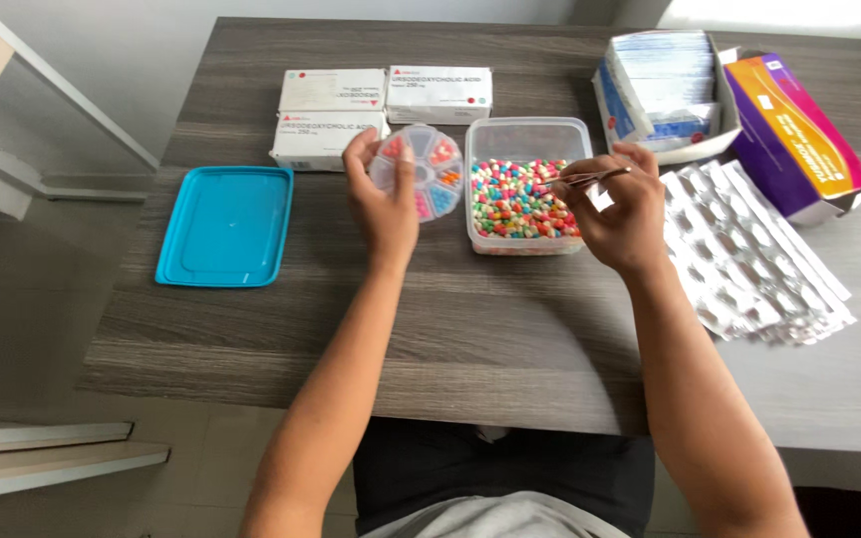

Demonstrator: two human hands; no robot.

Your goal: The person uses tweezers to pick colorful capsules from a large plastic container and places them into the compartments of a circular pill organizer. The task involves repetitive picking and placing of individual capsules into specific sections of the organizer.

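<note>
My left hand [383, 204] holds up a round clear pill organiser [429, 171] with coloured pills in its wedge compartments. My right hand [618, 214] pinches metal tweezers [590, 178], whose tips point left over a clear rectangular tub [527, 134] full of small multicoloured pills. The tub stands on the dark wooden table [470, 319] between my two hands. Whether the tweezers' tips hold a pill is too small to tell.
A turquoise lid [226, 225] lies at the left. Three white medicine boxes [336, 110] sit behind the organiser. Several empty silver blister sheets [754, 254] are spread at the right, behind them an open box of sheets [665, 90] and a purple-and-orange carton [799, 134].
</note>
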